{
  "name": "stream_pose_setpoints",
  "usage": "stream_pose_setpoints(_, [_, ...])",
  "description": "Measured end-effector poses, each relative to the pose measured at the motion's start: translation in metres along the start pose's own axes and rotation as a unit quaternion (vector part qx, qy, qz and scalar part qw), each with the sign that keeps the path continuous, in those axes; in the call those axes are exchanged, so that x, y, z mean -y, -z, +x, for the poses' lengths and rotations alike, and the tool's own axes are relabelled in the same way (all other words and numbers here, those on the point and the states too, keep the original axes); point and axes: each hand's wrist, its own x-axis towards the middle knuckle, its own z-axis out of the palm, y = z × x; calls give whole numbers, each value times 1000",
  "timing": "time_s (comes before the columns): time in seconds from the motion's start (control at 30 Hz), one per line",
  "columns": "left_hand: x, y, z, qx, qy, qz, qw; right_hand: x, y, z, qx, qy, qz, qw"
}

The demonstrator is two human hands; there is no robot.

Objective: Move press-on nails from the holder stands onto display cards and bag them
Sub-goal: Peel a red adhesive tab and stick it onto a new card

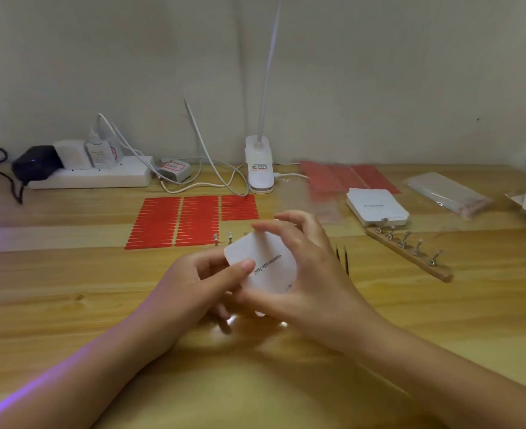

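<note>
Head view: wooden table (pixel 69 305), broad and bare in front; red sticker sheets (pixel 178 221) behind; wooden holder stand (pixel 410 252) off right; white card (pixel 264 267) above table centre, pinched between left hand (pixel 193 283) and right hand (pixel 311 274).

White rounded paper card (pixel 260 261) with black lettering; red striped adhesive sheets (pixel 178 219) on the yellow-brown woodgrain table (pixel 69 305).
</note>
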Motion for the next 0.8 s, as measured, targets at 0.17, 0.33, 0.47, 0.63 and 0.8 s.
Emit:
stream_pose_setpoints(0.17, [1,3,2,-3,39,5,999,-3,12,4,12,-64,91,994])
stream_pose_setpoints(0.33, [-1,8,4,30,55,12,998,-12,28,8,30,-161,199,966])
stream_pose_setpoints(0.47, [-4,12,4,43,64,41,996,-16,30,9,63,-198,197,958])
stream_pose_setpoints(0.63, [-11,20,3,40,72,50,995,-18,31,10,66,-220,196,953])
stream_pose_setpoints(0.8, [-14,21,4,28,49,34,998,-14,31,10,103,-175,180,962])
